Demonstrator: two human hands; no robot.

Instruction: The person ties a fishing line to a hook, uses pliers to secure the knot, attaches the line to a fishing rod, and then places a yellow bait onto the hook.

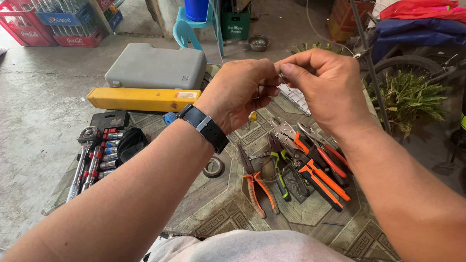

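Note:
My left hand [241,90], with a dark watch on its wrist, is raised above the table with its fingers pinched together. My right hand [326,85] meets it fingertip to fingertip, and both pinch a tiny metal piece [281,74] between them. The piece is too small to make out clearly. Below the hands, several pliers with orange, red and green handles [296,167] lie on the patterned table [213,208].
A ratchet and socket set [94,157] lies at the table's left, with a tape roll [213,167] near the middle. Behind are a yellow level [143,99], a grey tool case [155,66], bottle crates [53,24], a blue chair [196,26] and a leafy plant [407,99].

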